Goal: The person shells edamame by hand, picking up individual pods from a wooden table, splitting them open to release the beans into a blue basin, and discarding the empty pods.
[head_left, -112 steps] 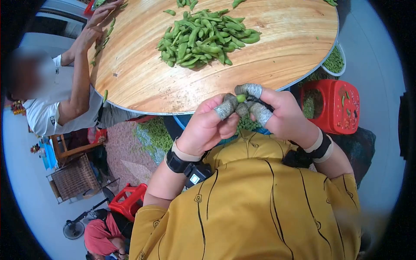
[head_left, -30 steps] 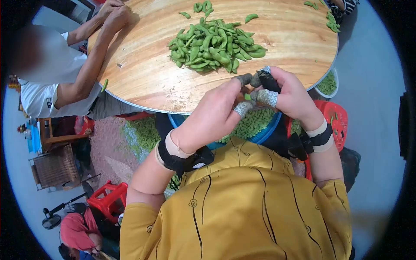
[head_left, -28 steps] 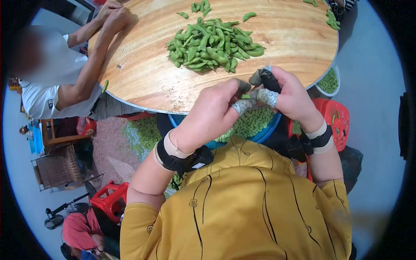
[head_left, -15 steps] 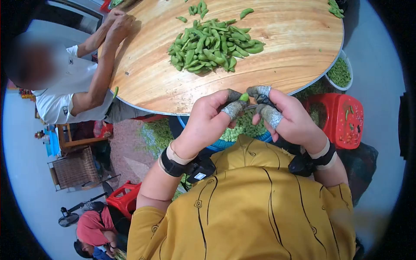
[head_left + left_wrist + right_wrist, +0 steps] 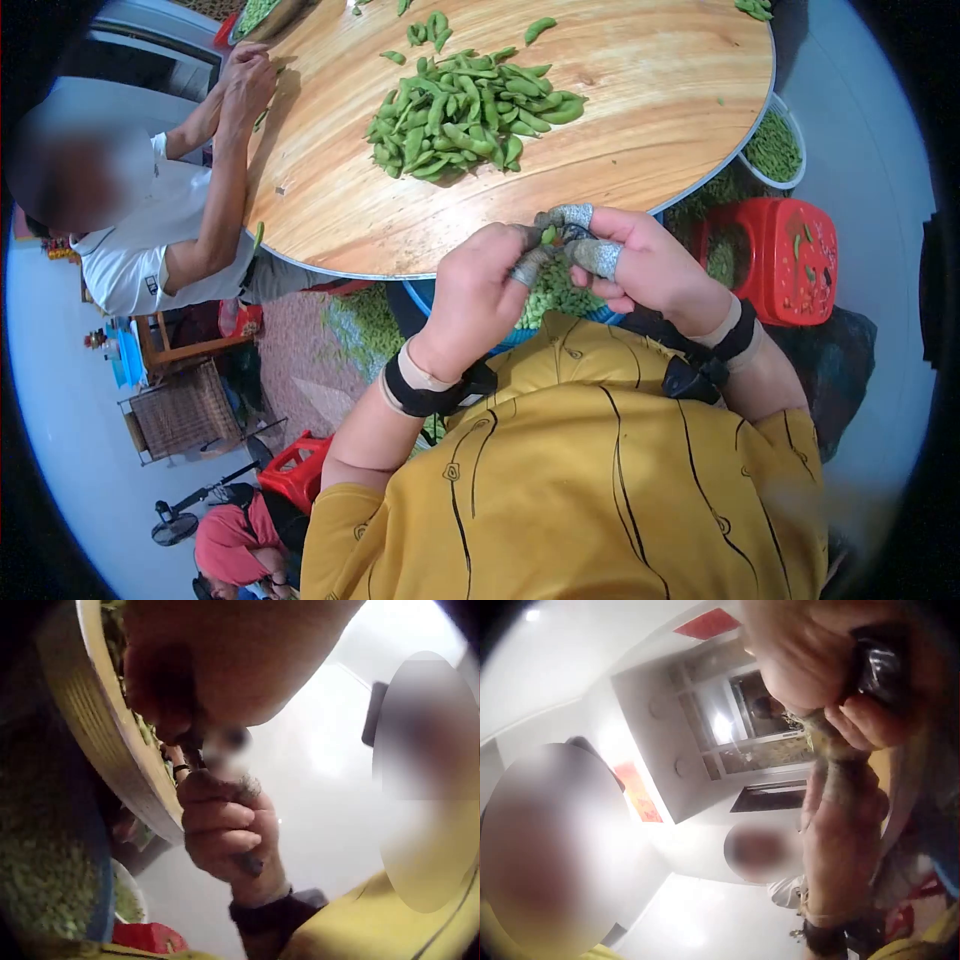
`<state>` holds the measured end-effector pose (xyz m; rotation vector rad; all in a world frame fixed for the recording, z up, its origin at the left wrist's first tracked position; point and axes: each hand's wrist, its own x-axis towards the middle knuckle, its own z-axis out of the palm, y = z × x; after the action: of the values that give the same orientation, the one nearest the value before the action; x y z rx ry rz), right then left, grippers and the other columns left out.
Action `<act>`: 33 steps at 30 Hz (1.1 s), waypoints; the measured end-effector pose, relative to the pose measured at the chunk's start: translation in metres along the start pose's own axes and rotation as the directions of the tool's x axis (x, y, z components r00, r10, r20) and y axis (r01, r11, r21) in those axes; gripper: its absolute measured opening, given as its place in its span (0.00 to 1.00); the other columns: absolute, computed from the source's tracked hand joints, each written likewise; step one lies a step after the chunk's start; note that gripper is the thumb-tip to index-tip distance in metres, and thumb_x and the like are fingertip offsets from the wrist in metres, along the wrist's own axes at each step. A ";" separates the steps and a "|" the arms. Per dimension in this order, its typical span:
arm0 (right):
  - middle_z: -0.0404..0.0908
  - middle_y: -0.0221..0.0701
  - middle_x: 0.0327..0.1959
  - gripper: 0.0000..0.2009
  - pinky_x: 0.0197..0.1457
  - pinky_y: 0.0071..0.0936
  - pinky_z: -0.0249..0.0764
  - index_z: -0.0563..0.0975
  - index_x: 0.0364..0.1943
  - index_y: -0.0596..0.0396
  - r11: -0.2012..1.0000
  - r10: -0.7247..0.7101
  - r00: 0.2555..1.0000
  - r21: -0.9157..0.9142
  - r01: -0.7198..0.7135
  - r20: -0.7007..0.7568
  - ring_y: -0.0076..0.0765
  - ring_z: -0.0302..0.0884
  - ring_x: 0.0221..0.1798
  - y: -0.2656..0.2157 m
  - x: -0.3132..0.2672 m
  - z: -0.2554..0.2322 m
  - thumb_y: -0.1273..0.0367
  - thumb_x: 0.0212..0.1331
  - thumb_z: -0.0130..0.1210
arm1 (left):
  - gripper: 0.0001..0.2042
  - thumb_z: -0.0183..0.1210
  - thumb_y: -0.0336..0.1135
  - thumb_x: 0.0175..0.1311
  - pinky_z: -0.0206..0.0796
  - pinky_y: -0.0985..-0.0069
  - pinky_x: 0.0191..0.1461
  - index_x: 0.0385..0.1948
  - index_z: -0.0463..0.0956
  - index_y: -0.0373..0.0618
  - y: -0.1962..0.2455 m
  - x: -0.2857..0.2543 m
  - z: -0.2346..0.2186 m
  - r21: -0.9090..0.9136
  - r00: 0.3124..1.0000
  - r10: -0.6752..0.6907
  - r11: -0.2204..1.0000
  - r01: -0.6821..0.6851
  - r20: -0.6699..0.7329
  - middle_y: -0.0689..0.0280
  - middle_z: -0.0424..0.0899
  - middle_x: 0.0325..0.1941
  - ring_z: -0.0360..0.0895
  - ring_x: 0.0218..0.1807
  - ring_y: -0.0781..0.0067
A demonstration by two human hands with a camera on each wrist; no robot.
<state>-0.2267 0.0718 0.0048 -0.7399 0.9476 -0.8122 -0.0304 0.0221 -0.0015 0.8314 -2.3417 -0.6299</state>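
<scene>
My left hand (image 5: 478, 285) pinches a green soybean pod (image 5: 548, 235) between wrapped thumb and forefinger. Right against it, my right hand (image 5: 650, 262) has its wrapped fingertips at the pod's other side. Its lower fingers curl round a small dark object (image 5: 250, 864), whose end sticks out below them in the left wrist view; I cannot tell its kind. Grey tape covers several fingertips on both hands. Under the hands, a blue basin (image 5: 418, 292) holds shelled pale green beans (image 5: 552, 290). Beyond them, a heap of pods (image 5: 470, 115) lies on the round wooden table (image 5: 650, 120).
The table's edge runs just past my hands. A red stool (image 5: 800, 265) with scraps on top stands at right, near a white tub (image 5: 793, 180) of beans. Across the left side, a person in a white shirt (image 5: 120, 260) works at the table. A few loose pods (image 5: 540, 28) lie farther off.
Half a second ago the pod stood up from my left fingertips with the right hand slightly apart; now both hands' fingertips meet around it. The head view has shifted a little.
</scene>
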 end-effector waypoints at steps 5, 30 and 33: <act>0.74 0.23 0.30 0.17 0.21 0.14 0.61 0.71 0.57 0.52 0.956 0.006 0.998 0.293 -0.023 0.057 0.13 0.62 0.21 -0.003 0.002 0.008 0.74 0.64 0.44 | 0.05 0.49 0.29 0.66 0.54 0.82 0.23 0.38 0.72 0.44 -0.011 -0.006 -0.001 -0.794 0.708 -0.402 -0.086 0.601 0.580 0.72 0.65 0.20 0.61 0.17 0.81; 0.76 0.42 0.26 0.04 0.34 0.42 0.72 0.74 0.27 0.55 0.234 -0.375 0.851 -0.851 0.470 0.367 0.53 0.75 0.32 -0.012 0.021 0.010 0.72 0.45 0.56 | 0.11 0.51 0.37 0.66 0.56 0.84 0.25 0.30 0.76 0.39 -0.032 -0.061 -0.048 -0.435 0.568 -0.568 0.366 0.822 0.595 0.71 0.72 0.20 0.64 0.21 0.84; 0.76 0.41 0.28 0.05 0.36 0.43 0.71 0.75 0.28 0.56 0.312 -0.494 0.865 -0.910 0.274 0.091 0.54 0.75 0.33 -0.030 0.046 0.009 0.73 0.45 0.55 | 0.10 0.54 0.37 0.63 0.61 0.76 0.26 0.30 0.76 0.38 -0.066 -0.113 -0.055 -0.114 0.612 -0.680 0.627 0.771 0.403 0.65 0.73 0.18 0.69 0.22 0.75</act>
<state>-0.2107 0.0195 0.0148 -1.9720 1.4508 -0.7473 0.1045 0.0398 -0.0401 1.6852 -2.0110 -1.5105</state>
